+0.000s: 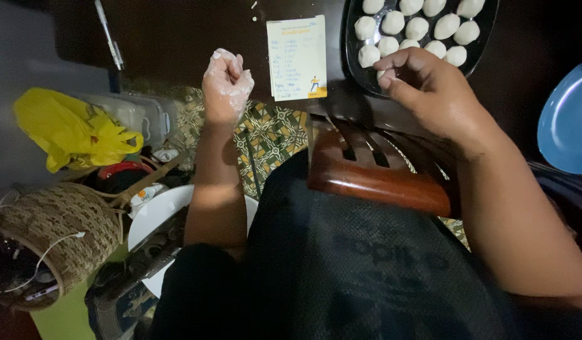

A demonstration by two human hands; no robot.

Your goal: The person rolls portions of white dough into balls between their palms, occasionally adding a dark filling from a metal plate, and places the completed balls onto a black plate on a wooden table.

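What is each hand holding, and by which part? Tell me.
The right hand pinches a white dough ball at the edge of the dark tray, fingertips on top. The floury left hand is a closed fist; its contents cannot be told.

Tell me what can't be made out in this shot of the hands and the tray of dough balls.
Head view, the only one:
- Left hand: a floury fist; whether it encloses anything is hidden by its fingers.
- Right hand: its fingertips curl under at the dark tray; the dough ball beneath is mostly covered.
- Dough balls: top row cut by the frame edge.
- Blue plate: cut off at the right edge.
- Basket: contents too dark.
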